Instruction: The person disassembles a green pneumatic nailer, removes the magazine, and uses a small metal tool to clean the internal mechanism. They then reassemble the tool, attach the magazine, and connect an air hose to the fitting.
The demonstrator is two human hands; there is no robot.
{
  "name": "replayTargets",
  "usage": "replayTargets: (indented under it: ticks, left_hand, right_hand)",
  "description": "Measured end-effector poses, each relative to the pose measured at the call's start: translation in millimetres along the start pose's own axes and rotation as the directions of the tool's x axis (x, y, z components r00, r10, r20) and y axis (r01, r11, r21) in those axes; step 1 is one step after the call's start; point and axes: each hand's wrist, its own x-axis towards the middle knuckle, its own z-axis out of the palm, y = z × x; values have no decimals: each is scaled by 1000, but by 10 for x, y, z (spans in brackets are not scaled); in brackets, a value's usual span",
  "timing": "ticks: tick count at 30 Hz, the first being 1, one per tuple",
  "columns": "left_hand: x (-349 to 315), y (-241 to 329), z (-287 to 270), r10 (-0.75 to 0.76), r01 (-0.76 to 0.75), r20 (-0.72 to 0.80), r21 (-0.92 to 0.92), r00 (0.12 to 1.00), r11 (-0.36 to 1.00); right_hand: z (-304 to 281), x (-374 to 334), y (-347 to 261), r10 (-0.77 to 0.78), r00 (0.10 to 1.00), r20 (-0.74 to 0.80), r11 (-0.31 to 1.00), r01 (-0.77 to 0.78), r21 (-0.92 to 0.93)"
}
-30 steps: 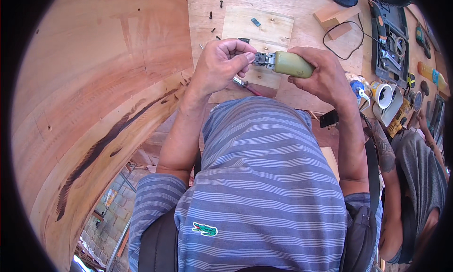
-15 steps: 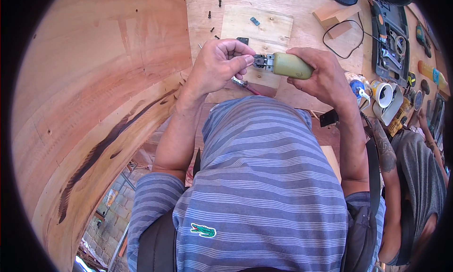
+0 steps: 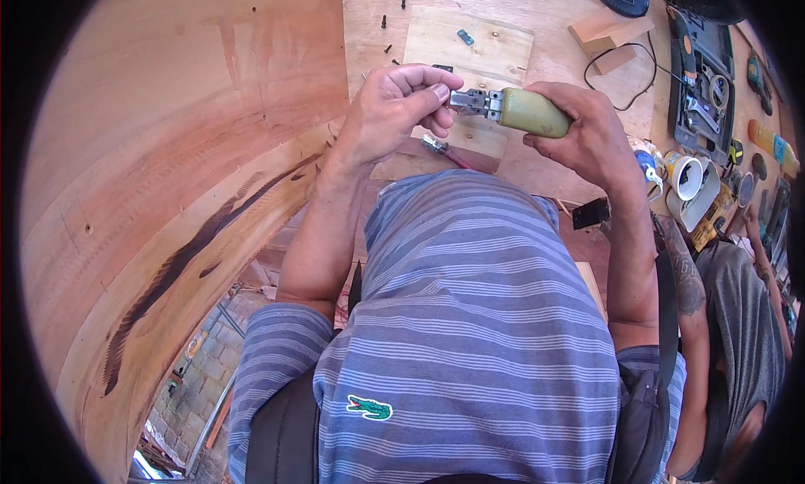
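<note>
My right hand [image 3: 594, 136] wraps round the rounded olive-green body [image 3: 537, 113] of a handheld tool, held level above the bench. A jointed metal fitting [image 3: 478, 102] juts from its left end. My left hand [image 3: 398, 106] is closed at the tip of that fitting, thumb and fingers pinched together; they hide whatever small part may lie between them. Below my left fingers lies a tool with a metal head and a red handle [image 3: 457, 158]. Beneath the hands is a pale wooden board [image 3: 511, 65], bearing a small blue-green piece [image 3: 465, 37] and a partly hidden black piece [image 3: 443, 68].
A tall curved wooden panel [image 3: 193, 90] rises on the left. Several dark screws [image 3: 384, 21] lie beside the board. Rightward are wood blocks [image 3: 612, 39], a black cable [image 3: 620, 106], a tool case [image 3: 700, 106] and a white cup [image 3: 683, 175]. Another person's tattooed arm [image 3: 688, 274] is at far right.
The tool has turned slightly, and more of its metal fitting shows beside my left fingers. Both hands keep their grips. The whole view has shifted a little.
</note>
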Motion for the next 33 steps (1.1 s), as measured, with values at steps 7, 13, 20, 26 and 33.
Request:
replayTargets:
  ticks: [7,13,20,26,33]
  left_hand:
    - [69,75,223,66,-45,-86,230,994,972]
    - [230,14,405,304,-169,-101,649,947,742]
    - [306,5,439,291,-131,-169,611,942,780]
    - [341,19,356,91,-15,-244,295,965,955]
    - [308,28,331,129,-93,-116,276,985,957]
  right_hand:
    - [-32,45,-19,51,999,15,998,-51,32]
    - [-42,51,-20,19,1000,-2,999,-19,30]
    - [-20,57,37,36,999,-35,999,-36,3]
    - [-40,69,62,59,998,-35,998,-58,15]
    - [-114,145,94,114,993,2,992,-114,47]
